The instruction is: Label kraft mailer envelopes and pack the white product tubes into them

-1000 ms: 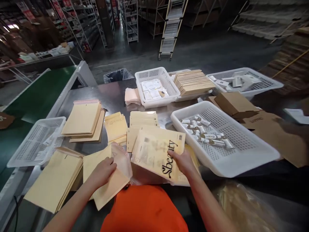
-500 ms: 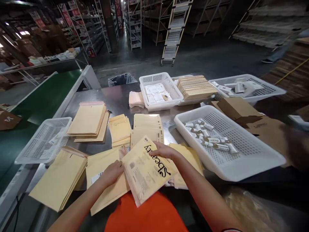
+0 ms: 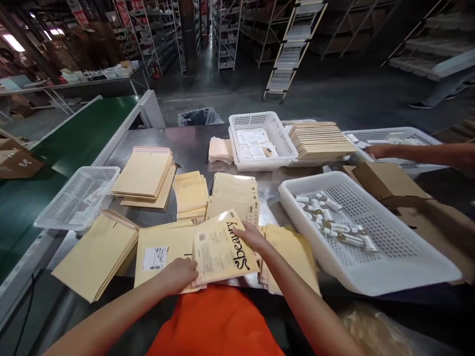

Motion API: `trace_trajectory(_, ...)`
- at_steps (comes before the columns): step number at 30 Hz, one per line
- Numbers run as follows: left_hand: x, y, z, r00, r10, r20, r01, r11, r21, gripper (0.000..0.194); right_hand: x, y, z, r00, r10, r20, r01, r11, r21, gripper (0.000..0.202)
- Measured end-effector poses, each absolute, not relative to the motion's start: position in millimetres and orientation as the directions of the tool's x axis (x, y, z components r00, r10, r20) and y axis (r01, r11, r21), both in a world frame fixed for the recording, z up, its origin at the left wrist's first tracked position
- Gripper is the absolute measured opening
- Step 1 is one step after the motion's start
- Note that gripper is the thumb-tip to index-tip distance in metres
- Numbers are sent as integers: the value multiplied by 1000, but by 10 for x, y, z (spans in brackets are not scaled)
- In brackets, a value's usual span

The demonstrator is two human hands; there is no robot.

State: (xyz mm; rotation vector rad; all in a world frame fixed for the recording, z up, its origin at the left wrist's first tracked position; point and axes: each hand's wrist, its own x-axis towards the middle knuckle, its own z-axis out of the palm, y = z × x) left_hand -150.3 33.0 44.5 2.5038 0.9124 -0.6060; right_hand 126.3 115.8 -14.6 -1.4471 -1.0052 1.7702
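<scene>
A yellow padded envelope (image 3: 218, 249) with large black "Sbeauty" lettering is held low before my orange-clad front. My left hand (image 3: 182, 273) is closed on its left edge, near the lower corner. At the upper right edge, my right hand (image 3: 251, 236) grips it with the fingers over the print. Under and left of it lies a larger padded envelope (image 3: 148, 244) bearing a white label. Behind the held envelope is a fanned stack of envelopes (image 3: 232, 190); to its right, more yellow envelopes (image 3: 289, 252) lie partly beneath my right forearm.
A white basket (image 3: 404, 277) at right holds several small bottles (image 3: 345, 232). Envelope piles (image 3: 143, 170) lie at left beside a small basket (image 3: 76, 180) and the green conveyor (image 3: 85, 128). A co-worker's hand (image 3: 380, 151) reaches over the far right basket. A cardboard box (image 3: 389, 180) stands nearby.
The held envelope has turned and its lower edge has swung up toward my left hand. A co-worker's arm has entered from the right. The whole view has shifted slightly.
</scene>
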Motion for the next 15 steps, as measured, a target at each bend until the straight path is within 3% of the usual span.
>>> trace_trajectory(5, -1543, 334, 411, 689, 504, -521, 697, -658, 285, 22, 1323, 869, -323, -154, 879, -452, -71, -466, -882, 51)
trace_trajectory(10, -1464, 416, 450, 654, 533, -537, 748, -559, 356, 21, 1095, 688, -345, -96, 908, -409, -32, -413, -910, 49)
trace_trajectory(15, -1373, 428, 457, 580, 591, -562, 815, -405, 415, 23, 946, 518, -322, -309, 836, -454, -95, -503, -859, 52)
